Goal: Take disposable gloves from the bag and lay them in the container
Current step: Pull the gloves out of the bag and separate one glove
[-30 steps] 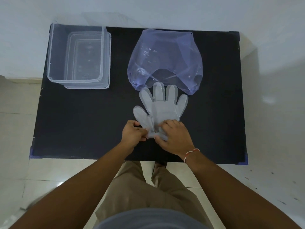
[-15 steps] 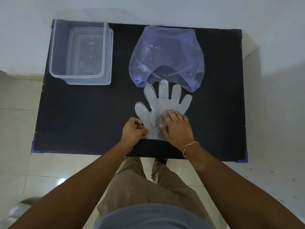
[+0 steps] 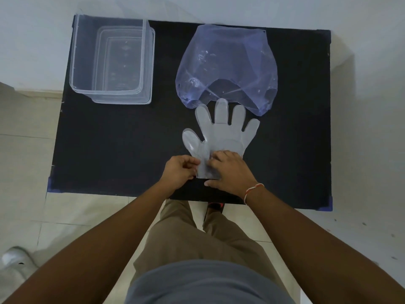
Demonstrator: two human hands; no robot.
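A flat stack of clear disposable gloves (image 3: 221, 132) lies on the black table (image 3: 122, 150), fingers pointing away into the mouth of the bluish plastic bag (image 3: 225, 66). My left hand (image 3: 178, 171) pinches the cuff edge of the gloves at its left side. My right hand (image 3: 230, 172) rests palm down on the cuff, fingertips pressing the plastic. A clear rectangular container (image 3: 111, 60) stands at the table's far left corner with nothing visible inside.
The table's near edge runs just under my wrists. A pale tiled floor surrounds the table, and a white wall stands behind it. A white object (image 3: 15, 258) lies on the floor at lower left.
My right hand slid forward over the glove palm, then back toward the cuff. My left hand keeps its pinch on the cuff edge. The gloves stay flat on the table.
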